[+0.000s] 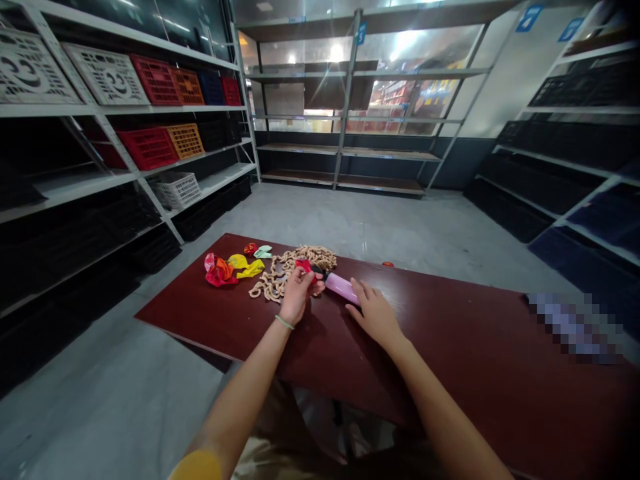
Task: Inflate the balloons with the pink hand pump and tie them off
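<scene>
A pink cylinder with a dark end (342, 288) lies at the middle of the dark red table (450, 327). My right hand (374, 312) is on its right end, fingers wrapped over it. My left hand (299, 292) pinches a small red piece (303, 265) by the cylinder's dark end. Behind my left hand spreads a pile of beige, curled, rope-like pieces (316, 256). Further left lie a yellow limp piece (250, 269), a red and pink crumpled piece (218, 272), a pale green one (263, 252) and a small red one (250, 249).
A blurred-out patch (575, 327) covers something at the table's right end. Shelves with crates (150, 148) stand on the left, dark bins (555, 147) on the right, and a rack (345, 100) at the back. A small red thing (388, 264) shows at the table's far edge.
</scene>
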Demonstrator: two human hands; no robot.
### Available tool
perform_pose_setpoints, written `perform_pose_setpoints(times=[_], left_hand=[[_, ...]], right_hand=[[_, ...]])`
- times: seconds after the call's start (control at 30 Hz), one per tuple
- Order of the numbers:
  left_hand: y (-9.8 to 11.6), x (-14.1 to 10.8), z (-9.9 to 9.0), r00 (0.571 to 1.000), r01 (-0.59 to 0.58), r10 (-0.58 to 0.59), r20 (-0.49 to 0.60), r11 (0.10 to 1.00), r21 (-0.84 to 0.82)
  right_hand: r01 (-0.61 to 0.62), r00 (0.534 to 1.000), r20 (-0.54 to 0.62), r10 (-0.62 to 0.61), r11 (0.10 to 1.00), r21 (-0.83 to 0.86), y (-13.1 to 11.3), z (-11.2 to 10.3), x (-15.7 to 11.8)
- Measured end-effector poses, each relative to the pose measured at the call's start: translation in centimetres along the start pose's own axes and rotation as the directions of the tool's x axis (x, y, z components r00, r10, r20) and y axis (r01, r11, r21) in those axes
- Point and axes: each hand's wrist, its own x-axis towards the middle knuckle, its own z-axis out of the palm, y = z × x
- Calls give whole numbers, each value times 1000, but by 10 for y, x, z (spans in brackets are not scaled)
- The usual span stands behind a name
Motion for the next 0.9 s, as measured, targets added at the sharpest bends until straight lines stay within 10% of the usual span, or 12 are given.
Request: perform_pose_setpoints(times=[0.17,0.47,0.9], left_hand=[[-3,12,-18,997,-59,60,-48,998,27],[-1,7,-24,992,-57,49,-118,996,-67],[0,7,-27,981,69,-117,-157,957,-283]], right_hand=[[-41,995,86,47,997,-63,-5,2,-5],[-295,948,117,297,955,-32,-10,-60,-19],[-89,976,197,96,995,-43,-28,-68,-97]])
